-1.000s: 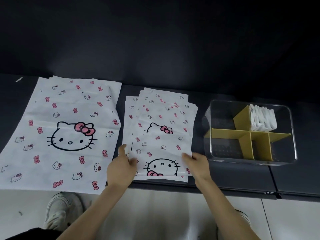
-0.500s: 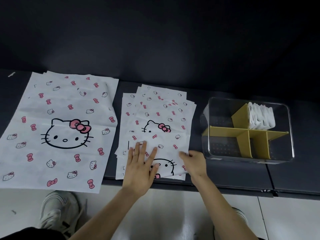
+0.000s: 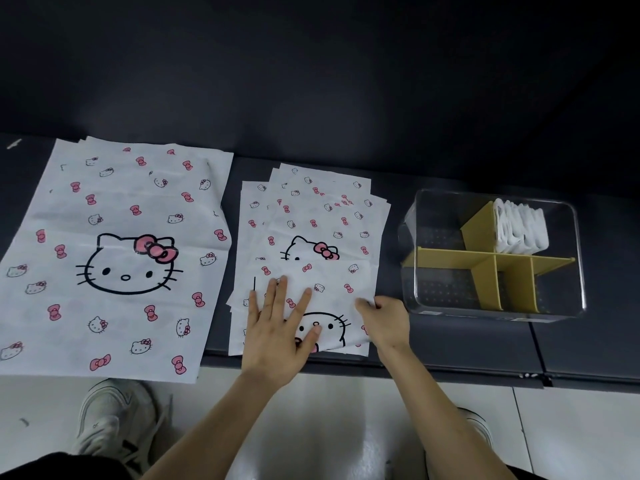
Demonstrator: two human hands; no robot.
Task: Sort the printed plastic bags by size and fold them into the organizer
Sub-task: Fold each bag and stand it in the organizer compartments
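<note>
**K:** Status on the head view?

**Me:** I see both hands on the small-bag stack [image 3: 311,220], centre of frame, on the dark table [image 3: 450,344]. The left hand [image 3: 277,327] lies flat with its fingers spread, pressing down on the top bag [image 3: 332,289].

**K:** Right hand?

**Me:** The right hand [image 3: 384,322] is at that bag's right edge, lower centre. Its fingers are curled and pinch the edge. The thumb is hidden from me.

**K:** How does the top bag lie?

**Me:** It covers the near half of the stack, and its cat-face print reads upside down to me, bow toward the table's near edge. The sheets beneath it are fanned out, with corners showing at upper centre.

**K:** The other pile?

**Me:** The large-bag stack [image 3: 114,258] is on the left of frame, lying flat and just beside the small one without touching it. Its near edge overhangs the table.

**K:** Organizer?

**Me:** The clear organizer [image 3: 433,220] is on the right of frame, near the right hand but apart from it. It has yellow dividers [image 3: 485,258] inside. Folded bags [image 3: 521,230] stand on edge in its upper-right compartment. I see nothing in the other compartments.

**K:** Anything else?

**Me:** A pale shoe [image 3: 114,420] on the light floor [image 3: 329,427], lower left.
</note>
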